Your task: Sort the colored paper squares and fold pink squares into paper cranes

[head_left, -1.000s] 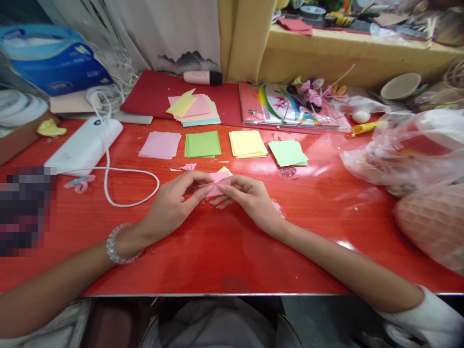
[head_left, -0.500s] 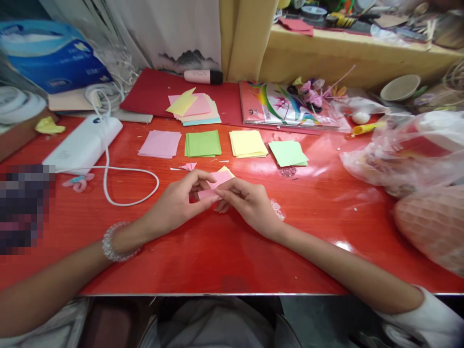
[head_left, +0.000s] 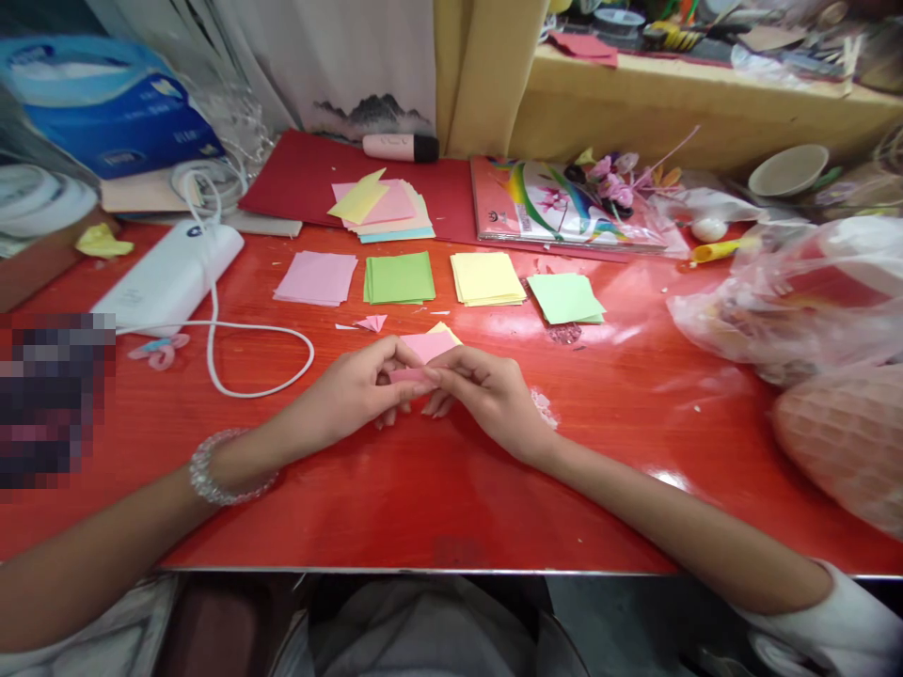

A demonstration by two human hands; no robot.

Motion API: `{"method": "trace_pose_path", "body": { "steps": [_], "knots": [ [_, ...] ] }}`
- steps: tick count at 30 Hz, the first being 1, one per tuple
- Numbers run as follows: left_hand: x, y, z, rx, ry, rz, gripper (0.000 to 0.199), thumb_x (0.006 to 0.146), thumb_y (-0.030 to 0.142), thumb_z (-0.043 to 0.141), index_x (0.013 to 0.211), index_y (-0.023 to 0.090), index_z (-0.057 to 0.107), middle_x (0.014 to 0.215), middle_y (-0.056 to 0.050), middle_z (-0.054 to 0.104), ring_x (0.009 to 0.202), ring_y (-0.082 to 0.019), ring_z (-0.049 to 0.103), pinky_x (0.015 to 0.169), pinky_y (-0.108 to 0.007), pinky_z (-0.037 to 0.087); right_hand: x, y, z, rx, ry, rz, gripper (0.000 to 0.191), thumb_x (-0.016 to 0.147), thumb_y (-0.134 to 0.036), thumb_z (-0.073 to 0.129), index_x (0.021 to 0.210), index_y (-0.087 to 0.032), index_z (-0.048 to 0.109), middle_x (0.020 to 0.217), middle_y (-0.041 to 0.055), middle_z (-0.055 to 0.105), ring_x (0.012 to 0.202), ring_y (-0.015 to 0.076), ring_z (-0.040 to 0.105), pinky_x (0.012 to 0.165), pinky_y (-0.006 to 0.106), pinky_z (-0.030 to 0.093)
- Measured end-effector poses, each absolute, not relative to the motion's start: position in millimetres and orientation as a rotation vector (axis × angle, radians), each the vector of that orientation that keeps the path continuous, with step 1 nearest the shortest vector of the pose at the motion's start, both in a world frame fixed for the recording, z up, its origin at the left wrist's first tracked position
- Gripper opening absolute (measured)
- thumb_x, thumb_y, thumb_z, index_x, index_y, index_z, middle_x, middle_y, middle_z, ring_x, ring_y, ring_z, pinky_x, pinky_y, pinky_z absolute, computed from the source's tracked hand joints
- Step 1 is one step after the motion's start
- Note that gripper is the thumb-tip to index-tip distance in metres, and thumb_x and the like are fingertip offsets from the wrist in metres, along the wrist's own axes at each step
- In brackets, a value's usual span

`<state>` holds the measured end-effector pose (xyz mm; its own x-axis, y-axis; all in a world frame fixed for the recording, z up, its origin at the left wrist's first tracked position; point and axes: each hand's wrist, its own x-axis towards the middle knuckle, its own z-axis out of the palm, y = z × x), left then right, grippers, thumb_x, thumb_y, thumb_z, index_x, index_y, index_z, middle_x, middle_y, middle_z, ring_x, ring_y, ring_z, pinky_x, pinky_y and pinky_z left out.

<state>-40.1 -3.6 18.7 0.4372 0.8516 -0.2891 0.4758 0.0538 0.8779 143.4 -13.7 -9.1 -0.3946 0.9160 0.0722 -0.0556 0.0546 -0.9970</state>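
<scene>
Between my two hands is a small piece of pink paper, seen as a narrow strip. My left hand pinches it from the left, thumb along its near side. My right hand grips its right end between thumb and forefinger, and the fingertips of both hands nearly meet. Just behind the fingers lies pink square paper with a yellow corner showing under it; the hands partly hide it. A little pink folded scrap rests on the red table beyond my left hand.
Stacks of lilac, green, yellow and mint paper squares line up beyond the hands. A white power bank with a looped cable is left. Plastic bags crowd the right.
The pink paper in my hands has tilted or folded into a narrower strip. My left fingers have curled in and my fingertips have drawn closer together. The view has shifted slightly.
</scene>
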Motion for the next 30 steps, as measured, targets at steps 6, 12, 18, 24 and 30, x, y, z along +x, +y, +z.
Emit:
{"method": "trace_pose_path", "body": {
  "steps": [6, 12, 18, 24, 30],
  "knots": [
    [-42, -1, 23, 1.510, 1.210, 0.366, 0.027, 0.083, 0.041, 0.056, 0.072, 0.017, 0.050, 0.058, 0.003, 0.060, 0.043, -0.007, 0.052, 0.041, -0.017, 0.041, 143, -11, -10, -0.962, -1.365, 1.512, 0.015, 0.084, -0.031, 0.060, 0.083, -0.016, 0.059, 0.058, -0.0019, 0.064, 0.054, 0.0102, 0.064, 0.054, 0.021, 0.054],
    [-42, 1, 26, 1.429, 1.106, 0.429, 0.020, 0.085, 0.035, 0.056, 0.082, 0.016, 0.057, 0.072, 0.001, 0.063, 0.048, -0.007, 0.055, 0.038, -0.017, 0.043, 143, -11, -6, -0.968, -1.311, 1.507, 0.017, 0.086, -0.031, 0.058, 0.083, -0.015, 0.059, 0.061, -0.0016, 0.063, 0.054, 0.0095, 0.064, 0.052, 0.020, 0.053],
    [-42, 1, 23, 1.454, 1.188, 0.478, 0.024, 0.083, 0.035, 0.059, 0.074, 0.013, 0.059, 0.062, 0.001, 0.060, 0.050, -0.007, 0.056, 0.044, -0.015, 0.046, 143, -9, -7, -0.940, -1.267, 1.550, 0.017, 0.085, -0.032, 0.058, 0.085, -0.015, 0.057, 0.069, -0.0010, 0.063, 0.056, 0.0093, 0.064, 0.052, 0.020, 0.053],
    [-36, -7, 24, 1.321, 1.135, 0.649, 0.022, 0.082, 0.033, 0.061, 0.073, 0.013, 0.058, 0.066, 0.001, 0.062, 0.052, -0.009, 0.059, 0.047, -0.019, 0.049, 142, -7, -8, -0.839, -1.307, 1.706, 0.024, 0.078, -0.035, 0.066, 0.089, -0.016, 0.056, 0.076, 0.0006, 0.065, 0.064, 0.0114, 0.065, 0.056, 0.023, 0.056],
    [-33, -8, 22, 1.297, 1.138, 0.645, 0.021, 0.082, 0.033, 0.061, 0.075, 0.013, 0.058, 0.067, 0.001, 0.063, 0.053, -0.009, 0.059, 0.049, -0.020, 0.050, 140, -10, -6, -0.898, -1.295, 1.657, 0.025, 0.079, -0.038, 0.064, 0.077, -0.016, 0.053, 0.064, -0.0010, 0.062, 0.058, 0.0106, 0.063, 0.056, 0.024, 0.055]
  ]
}}
